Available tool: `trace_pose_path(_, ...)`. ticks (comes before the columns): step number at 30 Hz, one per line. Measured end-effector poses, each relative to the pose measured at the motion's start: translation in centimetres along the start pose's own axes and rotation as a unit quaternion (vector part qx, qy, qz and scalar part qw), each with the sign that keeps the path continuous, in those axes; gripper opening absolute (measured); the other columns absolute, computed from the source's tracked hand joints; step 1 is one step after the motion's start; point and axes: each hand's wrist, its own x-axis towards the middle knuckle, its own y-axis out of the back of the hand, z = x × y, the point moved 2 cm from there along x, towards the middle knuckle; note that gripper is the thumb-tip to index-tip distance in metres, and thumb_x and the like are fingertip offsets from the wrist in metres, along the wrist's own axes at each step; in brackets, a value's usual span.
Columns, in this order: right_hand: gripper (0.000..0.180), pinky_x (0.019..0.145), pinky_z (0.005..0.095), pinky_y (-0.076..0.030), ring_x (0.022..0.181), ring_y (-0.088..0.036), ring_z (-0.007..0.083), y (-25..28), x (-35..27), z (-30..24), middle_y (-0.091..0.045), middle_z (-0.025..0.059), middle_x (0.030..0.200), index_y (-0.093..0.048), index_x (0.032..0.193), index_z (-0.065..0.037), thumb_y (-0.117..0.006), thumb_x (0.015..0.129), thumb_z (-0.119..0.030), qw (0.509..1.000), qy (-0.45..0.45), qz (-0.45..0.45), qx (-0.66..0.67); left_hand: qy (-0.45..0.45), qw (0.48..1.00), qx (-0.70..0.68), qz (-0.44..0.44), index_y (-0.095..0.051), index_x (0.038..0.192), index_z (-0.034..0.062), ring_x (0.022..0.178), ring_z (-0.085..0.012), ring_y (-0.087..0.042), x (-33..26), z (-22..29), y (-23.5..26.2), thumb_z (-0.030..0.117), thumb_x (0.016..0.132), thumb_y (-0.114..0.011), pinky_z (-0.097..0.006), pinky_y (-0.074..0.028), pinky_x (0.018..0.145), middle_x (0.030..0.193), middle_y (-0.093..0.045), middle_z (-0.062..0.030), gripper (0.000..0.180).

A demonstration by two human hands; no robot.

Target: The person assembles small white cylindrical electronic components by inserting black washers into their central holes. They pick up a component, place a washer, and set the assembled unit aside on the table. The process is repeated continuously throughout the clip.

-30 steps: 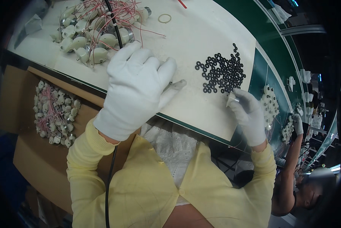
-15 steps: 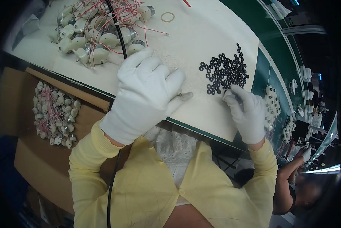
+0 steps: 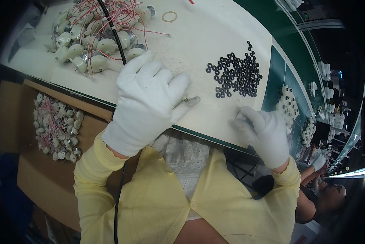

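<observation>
My left hand, in a white glove, is curled at the table's near edge. A small metallic tip shows between its thumb and forefinger; the rest of what it grips is hidden under the palm. My right hand, also gloved, hangs over the near right edge with fingers bent together toward the thumb. Anything between those fingertips is too small or blurred to make out. Just beyond it, a pile of small black rings lies flat on the white tabletop.
White-and-metal motor-like parts with red wires are heaped at the far left. A black cable runs past my left hand. More such parts fill a cardboard box below left. White parts stand at right; a person sits beyond.
My right hand has drawn back from the black rings toward the table's near edge. My left hand keeps its grip. The whole view has shifted slightly.
</observation>
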Motion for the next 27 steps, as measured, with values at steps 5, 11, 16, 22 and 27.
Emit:
trace_pose_path(5,0.027,0.069,0.0379,-0.045,0.069,-0.062,0.0274,-0.2,0.4,-0.2,-0.070,0.0055,0.083,-0.069,0.114,-0.012,-0.076,0.090,-0.022,1.000,-0.012,0.006,0.019,0.003,1.000,0.011,-0.009,-0.071,0.095,0.0098,0.073,-0.0259,-0.060,0.0,0.1,0.1,0.032,0.070,-0.086,-0.049,-0.051,0.097,0.070,-0.055,-0.0035,0.037)
trace_pose_path(11,0.016,0.058,0.0407,-0.053,0.062,-0.069,0.0318,-2.8,-1.3,2.9,-0.075,0.0095,0.082,-0.070,0.108,-0.009,-0.069,0.096,-0.019,0.983,-0.161,0.085,0.019,-0.007,0.999,0.014,-0.028,-0.071,0.096,0.0093,0.077,-0.0266,-0.061,0.2,0.1,0.2,0.031,0.070,-0.086,-0.050,-0.051,0.098,0.074,-0.057,-0.0055,0.037)
trace_pose_path(16,0.015,0.059,0.0403,-0.054,0.061,-0.069,0.0307,-1.7,-2.9,4.3,-0.073,0.0082,0.073,-0.073,0.107,-0.010,-0.070,0.096,-0.021,0.972,-0.210,0.101,-0.045,-0.008,1.000,0.016,-0.026,-0.071,0.098,0.0095,0.080,-0.0275,-0.062,0.2,0.2,0.3,0.031,0.072,-0.086,-0.052,-0.050,0.100,0.078,-0.059,-0.0062,0.037)
trace_pose_path(22,0.035,0.058,0.0381,-0.053,0.062,-0.069,0.0268,0.5,-2.1,2.8,-0.071,0.0063,0.072,-0.072,0.111,-0.011,-0.077,0.089,-0.038,0.974,-0.197,0.109,0.011,-0.013,0.998,0.034,-0.049,-0.070,0.105,0.0098,0.084,-0.0279,-0.062,0.3,0.4,0.3,0.028,0.076,-0.085,-0.052,-0.050,0.101,0.084,-0.062,-0.0060,0.038)
trace_pose_path(27,0.043,0.053,0.0385,-0.046,0.057,-0.059,0.0256,-2.7,-2.3,3.5,-0.058,0.0034,0.065,-0.069,0.104,-0.016,-0.077,0.084,-0.054,0.976,-0.170,0.132,-0.029,-0.021,0.998,0.038,-0.043,-0.069,0.106,0.0100,0.082,-0.0288,-0.061,0.6,0.8,0.4,0.026,0.077,-0.084,-0.052,-0.049,0.102,0.084,-0.062,-0.0058,0.037)
